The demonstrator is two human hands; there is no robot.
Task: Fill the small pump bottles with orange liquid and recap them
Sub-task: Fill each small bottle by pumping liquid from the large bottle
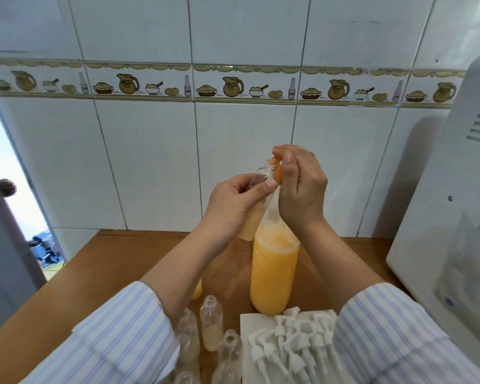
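My left hand holds a small clear pump bottle raised and tilted, with pale orange liquid in its lower part. My right hand pinches an orange cap-like piece right beside that bottle's open neck, above the large bottle. The large bottle of orange liquid stands upright on the wooden table, its neck hidden behind my hands. Several empty small bottles stand near the front edge. Another small bottle holding orange liquid peeks out under my left forearm. White pump heads lie on a white sheet.
A big white appliance stands at the table's right side. The tiled wall runs directly behind the table. At the left is an open doorway.
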